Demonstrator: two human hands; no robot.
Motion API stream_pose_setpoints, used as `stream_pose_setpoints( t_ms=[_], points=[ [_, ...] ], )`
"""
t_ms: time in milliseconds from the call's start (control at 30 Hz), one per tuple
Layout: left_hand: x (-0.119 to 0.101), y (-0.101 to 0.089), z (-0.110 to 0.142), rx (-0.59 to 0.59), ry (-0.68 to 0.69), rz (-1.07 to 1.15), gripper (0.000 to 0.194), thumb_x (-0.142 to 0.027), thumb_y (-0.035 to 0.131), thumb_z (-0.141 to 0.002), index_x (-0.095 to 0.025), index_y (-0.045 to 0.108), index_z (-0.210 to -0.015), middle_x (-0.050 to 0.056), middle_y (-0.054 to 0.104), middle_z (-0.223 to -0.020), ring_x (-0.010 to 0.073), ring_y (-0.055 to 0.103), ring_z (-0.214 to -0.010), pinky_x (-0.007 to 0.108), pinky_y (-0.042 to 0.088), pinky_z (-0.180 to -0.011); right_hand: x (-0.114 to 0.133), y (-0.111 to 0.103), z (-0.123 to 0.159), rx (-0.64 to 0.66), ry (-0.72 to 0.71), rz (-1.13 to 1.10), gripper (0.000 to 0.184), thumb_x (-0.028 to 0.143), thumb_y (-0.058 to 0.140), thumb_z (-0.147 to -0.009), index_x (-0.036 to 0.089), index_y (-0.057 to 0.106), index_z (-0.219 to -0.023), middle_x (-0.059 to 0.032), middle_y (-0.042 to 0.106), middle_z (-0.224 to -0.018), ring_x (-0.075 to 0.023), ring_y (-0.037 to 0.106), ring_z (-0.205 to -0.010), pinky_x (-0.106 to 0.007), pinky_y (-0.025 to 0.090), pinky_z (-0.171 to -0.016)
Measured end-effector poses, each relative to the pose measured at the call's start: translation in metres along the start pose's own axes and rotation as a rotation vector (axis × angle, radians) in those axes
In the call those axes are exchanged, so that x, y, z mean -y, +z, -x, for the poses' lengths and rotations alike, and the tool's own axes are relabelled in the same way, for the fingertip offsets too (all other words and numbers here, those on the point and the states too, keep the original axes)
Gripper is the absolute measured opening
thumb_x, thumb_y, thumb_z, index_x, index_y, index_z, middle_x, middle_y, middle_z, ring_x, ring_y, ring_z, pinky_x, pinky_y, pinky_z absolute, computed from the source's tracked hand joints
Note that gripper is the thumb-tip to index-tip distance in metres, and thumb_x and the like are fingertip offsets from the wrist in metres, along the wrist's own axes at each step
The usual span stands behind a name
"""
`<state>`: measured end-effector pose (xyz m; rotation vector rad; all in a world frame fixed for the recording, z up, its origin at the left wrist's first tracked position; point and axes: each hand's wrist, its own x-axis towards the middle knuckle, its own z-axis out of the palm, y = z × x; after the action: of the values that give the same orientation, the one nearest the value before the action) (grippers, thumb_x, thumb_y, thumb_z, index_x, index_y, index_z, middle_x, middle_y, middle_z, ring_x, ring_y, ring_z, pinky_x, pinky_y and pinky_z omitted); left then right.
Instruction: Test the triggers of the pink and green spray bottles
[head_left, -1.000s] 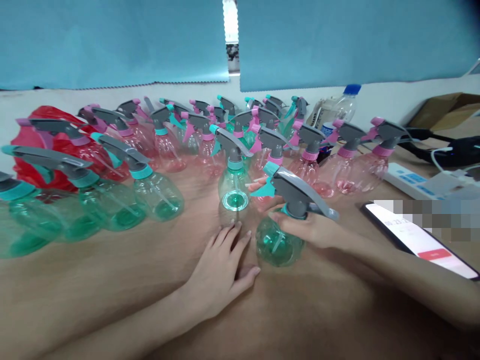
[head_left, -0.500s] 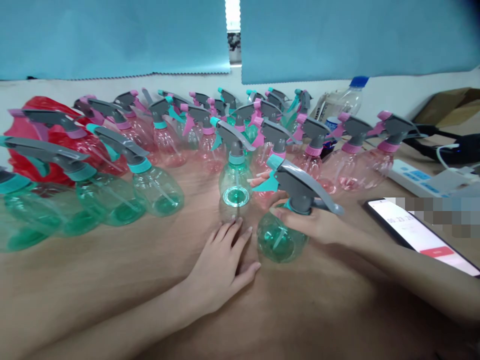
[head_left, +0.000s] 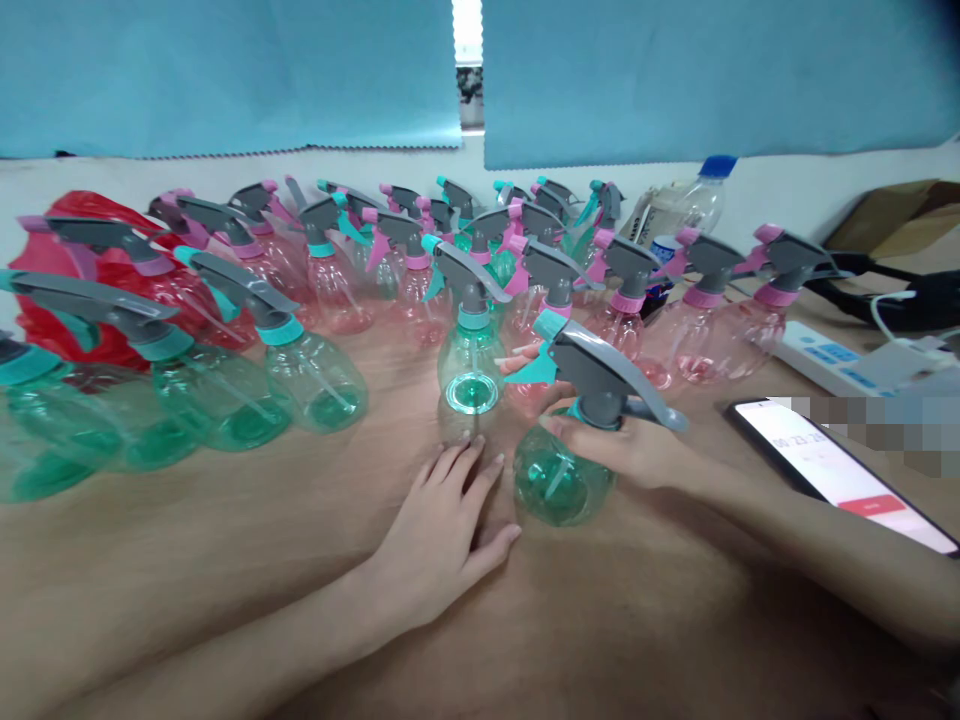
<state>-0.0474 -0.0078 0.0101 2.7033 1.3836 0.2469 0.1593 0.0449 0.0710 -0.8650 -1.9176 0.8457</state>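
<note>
My right hand [head_left: 637, 450] is wrapped round the neck of a green spray bottle [head_left: 559, 485] with a grey and turquoise trigger head. Part of its grip is hidden behind that head, and some fingers show beyond the trigger. Flat on the table lies my left hand [head_left: 442, 520], fingers spread and holding nothing. Just past its fingertips stands another green spray bottle [head_left: 471, 355], upright. Pink spray bottles [head_left: 705, 345] with grey and pink heads stand beyond my right hand. To the left is a group of green spray bottles [head_left: 315, 385].
A phone [head_left: 832, 465] with a lit timer screen lies at the right, near a white power strip [head_left: 829, 360]. A red plastic bag [head_left: 64, 290] is at the back left. A clear bottle with a blue cap [head_left: 701, 205] and a cardboard box [head_left: 892, 220] stand along the wall.
The camera view has shifted slightly, so most things sit a little higher in the picture. Both hands keep their places, the right still on the same spray bottle.
</note>
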Motion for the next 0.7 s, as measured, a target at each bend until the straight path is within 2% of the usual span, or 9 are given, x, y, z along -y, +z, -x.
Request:
stream_pose_setpoints(
  t_ms=[233, 400, 700],
  points=[
    [0.0004, 0.0025, 0.0007, -0.015, -0.005, -0.011, 0.055, -0.046, 0.051, -0.092, -0.013, 0.047, -0.135, 0.017, 0.044, -0.142, 0.0332, 0.039, -0.131, 0.052, 0.036, -0.103, -0.0010, -0.0006, -0.0008, 0.006, -0.018, -0.006, 0.011, 0.015, 0.053, -0.069, 0.024, 0.058, -0.072, 0.0013, 0.055, -0.081, -0.0132, 0.060, -0.071, -0.026, 0.053, -0.065],
    [0.0005, 0.0019, -0.0001, -0.008, -0.002, -0.003, 0.055, -0.046, 0.052, -0.092, -0.013, 0.047, -0.136, 0.018, 0.045, -0.142, 0.0334, 0.039, -0.131, 0.053, 0.036, -0.104, -0.0009, -0.0004, -0.0001, -0.004, -0.033, 0.004, 0.010, 0.016, 0.053, -0.071, 0.024, 0.058, -0.073, 0.0015, 0.054, -0.078, -0.0130, 0.059, -0.069, -0.025, 0.052, -0.062],
    [0.0006, 0.0020, 0.0005, -0.023, 0.006, 0.008, 0.054, -0.045, 0.050, -0.092, -0.012, 0.047, -0.135, 0.018, 0.045, -0.141, 0.0338, 0.039, -0.131, 0.052, 0.035, -0.104, -0.0007, 0.0000, -0.0006, -0.011, 0.023, 0.032, 0.007, 0.020, 0.053, -0.070, 0.024, 0.054, -0.075, 0.0007, 0.057, -0.078, -0.0142, 0.059, -0.067, -0.026, 0.052, -0.057]
  ],
)
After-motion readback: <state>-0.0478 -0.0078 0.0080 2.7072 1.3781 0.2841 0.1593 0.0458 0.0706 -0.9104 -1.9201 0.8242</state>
